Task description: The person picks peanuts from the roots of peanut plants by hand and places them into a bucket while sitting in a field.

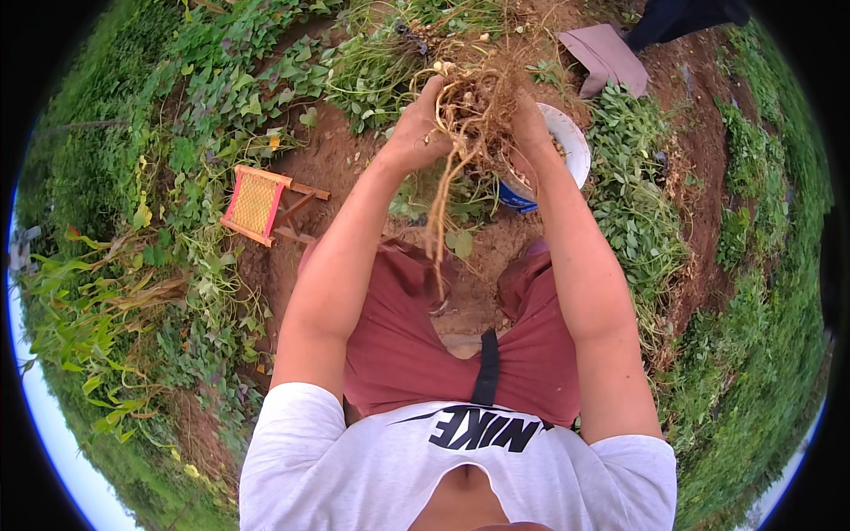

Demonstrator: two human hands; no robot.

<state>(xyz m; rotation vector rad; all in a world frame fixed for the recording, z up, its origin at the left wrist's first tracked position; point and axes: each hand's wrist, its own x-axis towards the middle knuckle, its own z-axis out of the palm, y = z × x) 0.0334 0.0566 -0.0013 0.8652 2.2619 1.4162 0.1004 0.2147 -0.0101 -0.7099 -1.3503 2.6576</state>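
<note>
I hold a tangled bunch of peanut-plant roots [475,109] out in front of me, above the ground. Pale stems and thin dry rootlets hang from it, and a few pods show at its top. My left hand [422,126] grips the bunch from the left, thumb along its edge. On the other side my right hand [530,129] is closed around the bunch, its fingers partly hidden by roots. Just below and beside my right forearm stands a white-and-blue bucket [579,149] with peanut pods [559,147] inside; the forearm covers part of it.
A folding stool [254,202] with a woven yellow seat stands at left. Pulled leafy plants [378,73] lie ahead, more [631,159] at right. A mauve cloth-like sheet [605,56] and a person's dark-clothed leg [684,23] are at upper right. Vines [232,79] cover the left.
</note>
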